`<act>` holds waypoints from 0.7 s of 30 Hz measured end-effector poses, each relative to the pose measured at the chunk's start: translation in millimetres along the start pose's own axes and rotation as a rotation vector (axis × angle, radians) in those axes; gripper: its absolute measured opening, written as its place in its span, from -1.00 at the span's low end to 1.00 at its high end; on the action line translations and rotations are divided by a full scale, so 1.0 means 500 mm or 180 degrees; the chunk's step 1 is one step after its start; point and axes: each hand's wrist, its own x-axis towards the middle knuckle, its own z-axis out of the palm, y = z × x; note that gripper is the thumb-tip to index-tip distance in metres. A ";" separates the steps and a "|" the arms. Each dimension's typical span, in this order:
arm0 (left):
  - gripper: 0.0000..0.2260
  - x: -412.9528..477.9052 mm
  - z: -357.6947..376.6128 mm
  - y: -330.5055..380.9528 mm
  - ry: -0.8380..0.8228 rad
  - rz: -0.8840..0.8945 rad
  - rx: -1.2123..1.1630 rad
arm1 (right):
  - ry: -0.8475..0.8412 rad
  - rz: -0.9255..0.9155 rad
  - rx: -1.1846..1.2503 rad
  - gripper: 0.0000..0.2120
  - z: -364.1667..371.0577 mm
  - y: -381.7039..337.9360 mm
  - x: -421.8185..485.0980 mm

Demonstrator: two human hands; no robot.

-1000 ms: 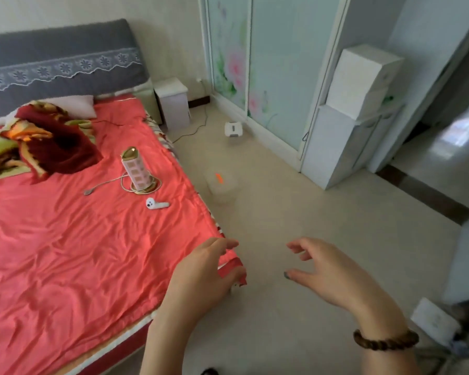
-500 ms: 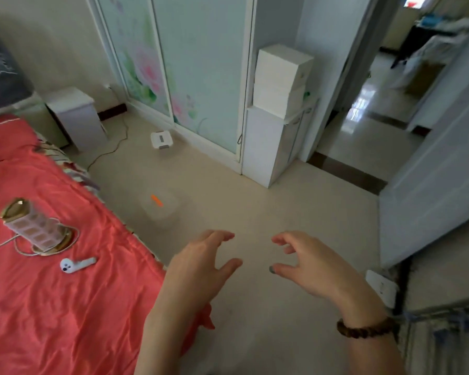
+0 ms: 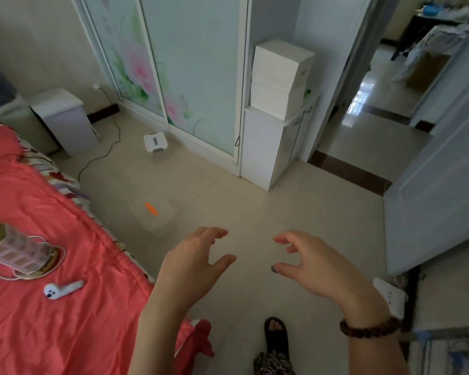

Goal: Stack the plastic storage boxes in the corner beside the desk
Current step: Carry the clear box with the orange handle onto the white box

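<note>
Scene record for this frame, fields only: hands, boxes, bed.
left hand: empty, fingers spread, above floor
right hand: empty, fingers spread, bracelet on wrist
clear box: on floor beside bed, orange mark on top, untouched
small white box: on floor by wardrobe
white boxes: stacked on cabinet
bed: red sheet, earbud on it

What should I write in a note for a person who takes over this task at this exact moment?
Left hand: open, holds nothing, in the air above the floor.
Right hand: open, holds nothing.
Clear box: on the floor beside the bed, apart from both hands.
Small white box: on the floor by the wardrobe door.
Done: nothing stacked that I can see.
To do: pick up the boxes, probably the clear one first, and stack them beside the desk; that corner is not clearly in view.
</note>
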 end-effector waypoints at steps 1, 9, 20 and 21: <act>-0.61 0.020 0.004 0.004 0.0026 -0.0033 0.0029 | -0.0016 -0.0027 0.0002 -0.49 -0.010 0.010 0.020; -0.62 0.181 0.049 0.074 0.0167 -0.0222 0.0089 | -0.0081 -0.0244 -0.0019 -0.50 -0.131 0.102 0.186; -0.60 0.354 0.117 0.185 0.0336 -0.0533 0.0209 | -0.0215 -0.0534 0.0033 -0.50 -0.285 0.232 0.374; -0.60 0.362 0.119 0.187 0.0346 -0.0565 0.0231 | -0.0232 -0.0539 0.0041 -0.50 -0.291 0.239 0.388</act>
